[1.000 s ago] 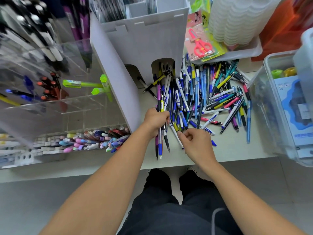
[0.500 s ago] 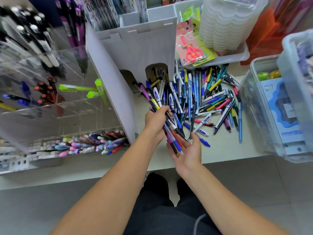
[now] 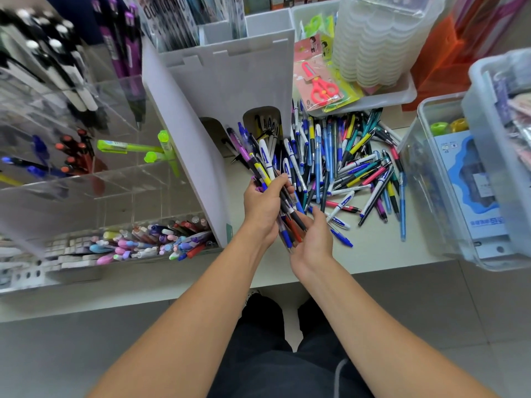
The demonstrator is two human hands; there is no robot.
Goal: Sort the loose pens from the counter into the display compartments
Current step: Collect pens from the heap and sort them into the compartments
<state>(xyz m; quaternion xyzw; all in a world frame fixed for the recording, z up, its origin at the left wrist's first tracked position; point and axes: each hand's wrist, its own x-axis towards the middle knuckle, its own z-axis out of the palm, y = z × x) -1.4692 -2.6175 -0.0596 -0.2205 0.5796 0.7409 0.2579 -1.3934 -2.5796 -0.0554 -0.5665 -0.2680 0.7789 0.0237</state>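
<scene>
My left hand [image 3: 263, 206] grips a thick bundle of pens [image 3: 267, 168], tilted with the tips toward me and lifted above the counter. My right hand [image 3: 313, 239] cups the bundle's lower ends from below, palm up, fingers loosely curved. A large heap of loose pens [image 3: 350, 168] in blue, white, yellow, teal and pink lies on the counter [image 3: 373, 251] to the right. A white display stand [image 3: 230, 79] with arched openings at its foot stands behind the bundle. Clear acrylic compartments [image 3: 86, 156] at the left hold black, purple, red and green pens.
A low acrylic tray [image 3: 129, 245] of pastel pens sits at the counter's left front. Packaged red scissors [image 3: 321, 87] and a stack of white plastic trays [image 3: 379, 38] lie behind the heap. Clear storage bins [image 3: 459, 196] stand at the right edge.
My left hand has lifted the bundle off the counter and tilted it from straight to slanting. My right hand turned palm up under its lower ends. The camera moved closer.
</scene>
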